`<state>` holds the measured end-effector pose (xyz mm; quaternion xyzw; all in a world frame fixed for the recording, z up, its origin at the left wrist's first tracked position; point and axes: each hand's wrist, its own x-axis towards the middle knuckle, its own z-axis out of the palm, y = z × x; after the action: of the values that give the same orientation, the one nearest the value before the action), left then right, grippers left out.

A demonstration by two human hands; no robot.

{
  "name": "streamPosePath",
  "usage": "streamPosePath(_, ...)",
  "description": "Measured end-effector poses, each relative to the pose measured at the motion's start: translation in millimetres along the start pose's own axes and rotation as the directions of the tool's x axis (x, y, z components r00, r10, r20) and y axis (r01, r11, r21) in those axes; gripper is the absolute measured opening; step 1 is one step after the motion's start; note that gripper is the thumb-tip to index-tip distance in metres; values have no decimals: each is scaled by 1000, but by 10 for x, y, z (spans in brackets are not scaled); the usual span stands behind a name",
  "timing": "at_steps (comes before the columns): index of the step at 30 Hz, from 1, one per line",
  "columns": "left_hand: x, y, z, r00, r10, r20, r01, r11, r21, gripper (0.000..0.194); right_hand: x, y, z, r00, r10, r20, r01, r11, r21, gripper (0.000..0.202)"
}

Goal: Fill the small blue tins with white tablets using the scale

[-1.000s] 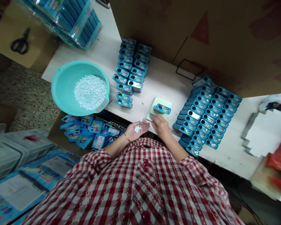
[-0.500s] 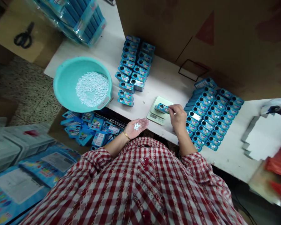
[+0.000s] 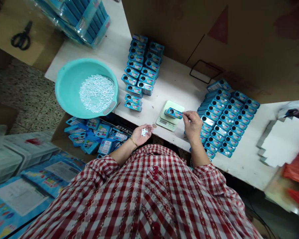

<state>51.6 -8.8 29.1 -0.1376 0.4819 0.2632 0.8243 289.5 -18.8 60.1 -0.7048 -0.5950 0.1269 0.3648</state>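
My left hand is palm up with its fingers slightly curled, cupping a small heap of white tablets. My right hand pinches at the right end of a small blue tin. That tin rests on the pale kitchen scale, and its dark round opening shows at the left end. On the left stands a turquoise basin, partly filled with more white tablets. Rows of similar tins with round openings stand behind the scale.
Packed rows of tins stand right of the scale. A large cardboard box borders the back of the white table. Below the basin is a box of loose blue packs. Scissors lie at the far left.
The fingers of my left hand have curled in a little, and it has shifted slightly left with the tablets. My right hand has drawn slightly right, its fingertips now at the tin's very end.
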Motion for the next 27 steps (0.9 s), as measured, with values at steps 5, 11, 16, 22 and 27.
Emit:
streamPosePath(5,-10,-6,-37,1000,1,14,-1,1000,-12,29,79,-77,168,992,-26,122,24,1000,16,15)
streamPosePath(11,-16,6,-59,1000,3,13,-3,1000,-15,31,108,14,186,996,-21,86,26,998,-57,22)
streamPosePath(16,29,134,-174,998,49,50,-46,997,-60,33,-31,232,35,1000,25,-1,-25,991,-131,35)
streamPosePath(22,56,391,-398,988,154,-24,-156,980,-124,37,-105,369,70,988,-11,154,43,979,-200,59)
streamPosePath(27,41,467,-455,985,172,-27,-174,978,-119,37,-54,373,182,965,-1,262,70,965,-253,61)
